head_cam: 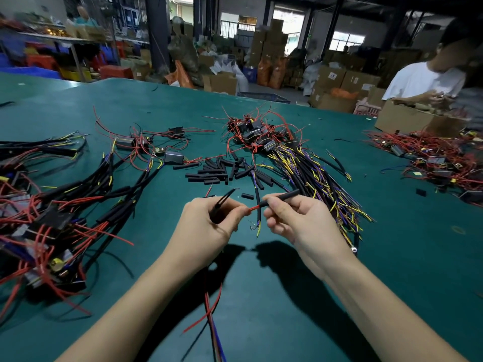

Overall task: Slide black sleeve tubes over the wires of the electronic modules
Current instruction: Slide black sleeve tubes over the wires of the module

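Observation:
My left hand (pixel 211 226) pinches a red wire (pixel 253 209) near its tip, with more black tubing and wires looped through the palm and trailing down toward me. My right hand (pixel 295 218) pinches a black sleeve tube (pixel 283 197), whose left end meets the red wire's tip. A sleeved cable (pixel 257 205) with bare yellow and blue ends hangs between my hands. Loose black sleeve tubes (pixel 217 171) lie in a small heap just beyond my hands on the green table (pixel 392 257).
A pile of modules with sleeved wires (pixel 295 158) lies ahead on the right. More modules with red wires (pixel 44 226) cover the left side. Another tangle (pixel 439 160) and a cardboard box (pixel 407 121) sit far right, where another person in a white shirt (pixel 423 82) works.

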A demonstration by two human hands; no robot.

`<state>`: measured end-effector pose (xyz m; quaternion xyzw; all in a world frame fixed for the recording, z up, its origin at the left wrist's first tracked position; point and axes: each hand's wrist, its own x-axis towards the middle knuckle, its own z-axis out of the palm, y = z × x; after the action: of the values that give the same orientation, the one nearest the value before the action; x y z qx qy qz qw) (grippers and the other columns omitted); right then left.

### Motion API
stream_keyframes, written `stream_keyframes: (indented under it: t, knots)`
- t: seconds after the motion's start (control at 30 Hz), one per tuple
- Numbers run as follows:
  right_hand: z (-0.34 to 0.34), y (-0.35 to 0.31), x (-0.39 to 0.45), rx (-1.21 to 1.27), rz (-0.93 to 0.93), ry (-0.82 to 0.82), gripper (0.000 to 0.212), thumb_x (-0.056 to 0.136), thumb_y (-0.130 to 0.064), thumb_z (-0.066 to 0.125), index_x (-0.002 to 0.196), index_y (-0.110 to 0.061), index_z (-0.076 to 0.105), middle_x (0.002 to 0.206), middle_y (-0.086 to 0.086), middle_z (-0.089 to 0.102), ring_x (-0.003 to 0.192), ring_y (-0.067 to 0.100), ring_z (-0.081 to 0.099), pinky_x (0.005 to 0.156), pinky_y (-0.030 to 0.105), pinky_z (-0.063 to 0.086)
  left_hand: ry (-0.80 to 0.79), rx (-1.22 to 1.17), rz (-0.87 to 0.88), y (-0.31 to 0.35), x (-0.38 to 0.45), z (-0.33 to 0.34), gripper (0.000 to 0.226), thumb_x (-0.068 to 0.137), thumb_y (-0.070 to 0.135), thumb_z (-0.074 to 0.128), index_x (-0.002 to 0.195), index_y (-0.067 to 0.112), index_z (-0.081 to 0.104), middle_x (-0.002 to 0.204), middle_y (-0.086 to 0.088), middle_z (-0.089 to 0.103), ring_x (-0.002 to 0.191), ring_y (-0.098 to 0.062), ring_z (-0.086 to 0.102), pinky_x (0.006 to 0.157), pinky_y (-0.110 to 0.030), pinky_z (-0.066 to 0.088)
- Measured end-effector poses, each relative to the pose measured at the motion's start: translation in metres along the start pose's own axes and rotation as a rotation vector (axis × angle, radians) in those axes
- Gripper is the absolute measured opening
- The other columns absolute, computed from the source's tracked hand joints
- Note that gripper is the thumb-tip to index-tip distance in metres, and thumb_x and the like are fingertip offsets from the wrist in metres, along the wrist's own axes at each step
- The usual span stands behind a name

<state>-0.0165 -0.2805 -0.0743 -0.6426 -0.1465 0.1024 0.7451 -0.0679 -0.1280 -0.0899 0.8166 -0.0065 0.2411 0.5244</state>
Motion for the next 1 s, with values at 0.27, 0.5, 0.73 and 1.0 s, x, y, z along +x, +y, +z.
stream_keyframes:
  t: [0.27,0.5,0.73,1.0]
  knots:
    - [0.012,0.005,-0.004,-0.148,-0.096,-0.041,0.010,0.088,-0.004,0.062,0.080,-0.006,0.067,0.059,0.000,0.065,0.049,0.008,0.055,0.049,0.015,0.043,0.001,-0.164,-0.062,0.002,0.000,-0.001,0.016,0.083,0.011,0.070,0.098,0.011,0.065,0.063,-0.001,0.071,0.051,-0.010,0.056,0.054,-0.015,0.045]
    - [0.000,-0.007,0.003,-0.092,-0.120,0.039,0.008,0.087,-0.007,0.064,0.080,-0.009,0.067,0.059,-0.001,0.065,0.051,0.007,0.056,0.050,0.015,0.044,-0.089,-0.018,-0.086,0.000,-0.002,-0.008,0.005,0.082,0.021,0.072,0.082,0.016,0.070,0.072,0.004,0.071,0.064,-0.002,0.063,0.061,-0.011,0.046]
    - [0.006,-0.001,0.003,-0.211,-0.062,-0.060,0.010,0.088,-0.008,0.064,0.080,-0.009,0.068,0.059,-0.001,0.065,0.050,0.008,0.056,0.051,0.017,0.043,-0.008,-0.108,-0.087,0.002,-0.004,-0.002,0.002,0.082,0.011,0.071,0.081,0.010,0.070,0.071,-0.001,0.068,0.063,-0.006,0.058,0.065,-0.020,0.046]
    - [0.016,0.006,0.004,-0.285,-0.097,-0.089,0.018,0.087,-0.007,0.065,0.070,-0.012,0.068,0.057,-0.001,0.063,0.047,0.009,0.054,0.047,0.014,0.040,0.060,-0.157,-0.145,-0.002,-0.003,0.002,0.021,0.075,0.007,0.076,0.081,0.013,0.057,0.072,0.006,0.069,0.066,-0.005,0.063,0.072,-0.025,0.052]
